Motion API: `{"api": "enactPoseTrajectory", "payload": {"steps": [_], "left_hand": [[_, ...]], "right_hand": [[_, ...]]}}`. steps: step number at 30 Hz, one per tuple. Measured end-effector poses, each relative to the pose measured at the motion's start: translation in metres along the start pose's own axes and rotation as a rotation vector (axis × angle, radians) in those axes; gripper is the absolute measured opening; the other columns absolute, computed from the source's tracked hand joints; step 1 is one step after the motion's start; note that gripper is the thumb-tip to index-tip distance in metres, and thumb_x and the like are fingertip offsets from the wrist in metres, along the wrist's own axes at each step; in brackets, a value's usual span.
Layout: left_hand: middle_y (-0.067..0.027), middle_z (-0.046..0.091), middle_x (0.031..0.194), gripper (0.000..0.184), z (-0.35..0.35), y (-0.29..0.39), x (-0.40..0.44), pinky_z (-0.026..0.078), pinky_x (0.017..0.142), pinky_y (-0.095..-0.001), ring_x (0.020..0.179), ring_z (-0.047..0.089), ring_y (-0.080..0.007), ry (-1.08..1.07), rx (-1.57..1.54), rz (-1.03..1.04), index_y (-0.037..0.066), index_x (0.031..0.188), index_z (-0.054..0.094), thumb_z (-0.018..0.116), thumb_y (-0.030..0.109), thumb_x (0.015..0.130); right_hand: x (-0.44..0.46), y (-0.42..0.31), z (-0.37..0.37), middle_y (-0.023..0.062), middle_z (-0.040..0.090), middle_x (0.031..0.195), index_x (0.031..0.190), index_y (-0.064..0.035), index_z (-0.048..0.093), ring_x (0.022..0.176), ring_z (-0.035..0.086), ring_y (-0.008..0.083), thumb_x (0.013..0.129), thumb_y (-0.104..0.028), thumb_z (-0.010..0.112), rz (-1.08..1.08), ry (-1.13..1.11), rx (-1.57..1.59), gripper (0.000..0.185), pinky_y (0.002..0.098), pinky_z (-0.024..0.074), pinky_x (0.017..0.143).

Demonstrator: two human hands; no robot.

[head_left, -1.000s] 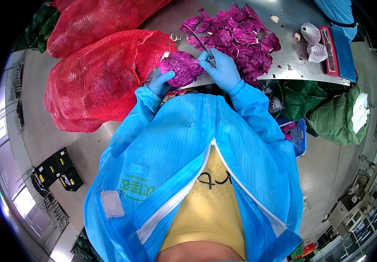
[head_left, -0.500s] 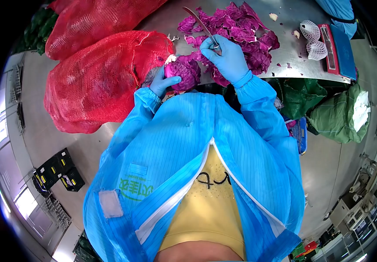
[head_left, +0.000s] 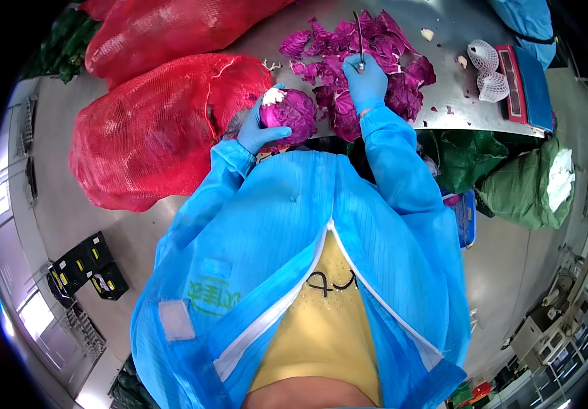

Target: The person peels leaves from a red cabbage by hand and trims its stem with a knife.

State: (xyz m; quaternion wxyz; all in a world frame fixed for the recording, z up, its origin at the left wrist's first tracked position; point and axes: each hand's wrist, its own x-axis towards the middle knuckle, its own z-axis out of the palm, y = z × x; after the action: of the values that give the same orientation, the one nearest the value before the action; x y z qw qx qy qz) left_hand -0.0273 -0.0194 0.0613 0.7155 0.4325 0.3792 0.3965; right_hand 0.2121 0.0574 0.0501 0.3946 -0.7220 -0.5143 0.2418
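My left hand point(head_left: 260, 129), in a blue glove, grips a round red cabbage point(head_left: 292, 117) at the table's near edge. The cabbage's pale cut stem faces up and to the left. In my blue-gloved right hand point(head_left: 367, 83) is a knife point(head_left: 358, 37), its thin curved blade pointing away from me. The knife is apart from the cabbage. Beneath and around my right hand lies a heap of loose purple cabbage leaves point(head_left: 393, 41).
Red mesh sacks point(head_left: 157, 129) fill the left side. At the right of the metal table point(head_left: 457, 112) are white foam nets point(head_left: 491, 85) and a red and blue box point(head_left: 529, 88). Green sacks point(head_left: 529, 180) stand below. A blue sleeve point(head_left: 525, 20) shows at the far right.
My right hand has moved right, and the knife blade now points more straight away from me. The cabbage has turned in my left hand, showing more of its stem.
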Motion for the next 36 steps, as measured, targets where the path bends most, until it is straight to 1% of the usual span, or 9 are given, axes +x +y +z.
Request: {"api": "enactPoseTrajectory", "payload": {"steps": [6, 7, 8, 14, 19, 22, 26, 28, 36], "left_hand": [[-0.0131, 0.042, 0.124, 0.107, -0.005, -0.016, 0.007, 0.04, 0.101, -0.0374, 0.117, 0.047, -0.0252, 0.168, 0.39, 0.221, 0.013, 0.141, 0.031, 0.089, 0.022, 0.052], [-0.0139, 0.043, 0.121, 0.108, -0.001, -0.013, 0.008, 0.04, 0.101, -0.0374, 0.115, 0.048, -0.0263, 0.215, 0.48, 0.244, 0.013, 0.141, 0.031, 0.089, 0.023, 0.05], [-0.0147, 0.043, 0.117, 0.11, 0.0, -0.01, 0.007, 0.04, 0.101, -0.0375, 0.113, 0.049, -0.0273, 0.261, 0.57, 0.266, 0.014, 0.141, 0.031, 0.09, 0.024, 0.049], [-0.0166, 0.044, 0.123, 0.109, 0.01, 0.011, 0.0, 0.036, 0.103, -0.0412, 0.113, 0.047, -0.0303, 0.316, 0.874, 0.246, 0.014, 0.141, 0.03, 0.089, 0.028, 0.05], [-0.018, 0.045, 0.126, 0.111, 0.015, 0.015, -0.002, 0.035, 0.103, -0.0421, 0.112, 0.046, -0.0324, 0.288, 0.901, 0.264, 0.014, 0.141, 0.03, 0.088, 0.028, 0.048], [-0.0158, 0.045, 0.129, 0.106, 0.011, 0.01, -0.001, 0.036, 0.103, -0.041, 0.115, 0.047, -0.0299, 0.311, 0.967, 0.178, 0.012, 0.141, 0.03, 0.087, 0.026, 0.052], [-0.0117, 0.047, 0.128, 0.095, 0.003, -0.003, 0.003, 0.039, 0.101, -0.0356, 0.117, 0.049, -0.023, 0.283, 0.161, 0.184, 0.007, 0.14, 0.03, 0.083, 0.019, 0.062], [-0.0104, 0.046, 0.131, 0.088, 0.002, 0.001, 0.001, 0.039, 0.102, -0.0366, 0.117, 0.049, -0.0231, 0.235, -0.13, 0.101, 0.008, 0.139, 0.032, 0.08, 0.011, 0.065], [-0.0084, 0.054, 0.124, 0.071, 0.001, -0.013, 0.001, 0.041, 0.099, -0.039, 0.114, 0.052, -0.0229, 0.213, -0.284, 0.053, 0.008, 0.133, 0.04, 0.073, 0.005, 0.071]], "right_hand": [[-0.049, -0.028, -0.003, 0.0125, 0.066, 0.092, 0.101, -0.0102, 0.067, 0.081, 0.064, 0.025, 0.076, -0.036, 0.07, -0.003, -0.501, 0.344, 0.036, 0.0343, 0.0498, 0.074], [-0.061, -0.04, -0.009, 0.0075, 0.062, 0.084, 0.105, -0.007, 0.065, 0.072, 0.06, 0.0167, 0.08, -0.034, 0.069, -0.027, -0.56, 0.383, 0.037, 0.0291, 0.0484, 0.067], [-0.067, -0.042, -0.007, 0.0089, 0.061, 0.091, 0.107, -0.0085, 0.064, 0.074, 0.058, 0.0164, 0.079, -0.032, 0.07, -0.303, -0.439, 0.273, 0.037, 0.0287, 0.0483, 0.068], [-0.072, -0.059, -0.016, 0.0063, 0.06, 0.089, 0.098, -0.0065, 0.063, 0.076, 0.058, 0.0149, 0.074, -0.02, 0.074, -0.214, -0.387, 0.156, 0.029, 0.0284, 0.0489, 0.071], [-0.06, -0.045, -0.015, 0.0005, 0.058, 0.074, 0.085, -0.0046, 0.058, 0.068, 0.057, 0.0092, 0.074, -0.008, 0.072, 0.181, -0.744, 0.791, 0.018, 0.0255, 0.0478, 0.063], [-0.068, -0.056, -0.019, -0.0007, 0.057, 0.072, 0.085, -0.0045, 0.057, 0.066, 0.054, 0.007, 0.076, -0.007, 0.071, -0.066, -0.505, 0.568, 0.017, 0.0233, 0.0461, 0.061], [-0.06, -0.054, -0.029, -0.0006, 0.057, 0.072, 0.086, -0.0039, 0.057, 0.063, 0.053, 0.0065, 0.078, -0.006, 0.07, 0.14, -0.37, 0.851, 0.016, 0.0233, 0.0442, 0.053], [-0.046, -0.031, -0.027, 0.0024, 0.063, 0.081, 0.101, -0.004, 0.063, 0.065, 0.055, 0.0083, 0.078, -0.017, 0.073, 0.14, -0.342, 0.578, 0.028, 0.0243, 0.0462, 0.056], [-0.082, -0.063, -0.033, 0.0068, 0.062, 0.096, 0.108, -0.0083, 0.064, 0.081, 0.06, 0.0151, 0.074, -0.019, 0.074, -0.261, -0.364, 0.288, 0.038, 0.0257, 0.0486, 0.07]]}}
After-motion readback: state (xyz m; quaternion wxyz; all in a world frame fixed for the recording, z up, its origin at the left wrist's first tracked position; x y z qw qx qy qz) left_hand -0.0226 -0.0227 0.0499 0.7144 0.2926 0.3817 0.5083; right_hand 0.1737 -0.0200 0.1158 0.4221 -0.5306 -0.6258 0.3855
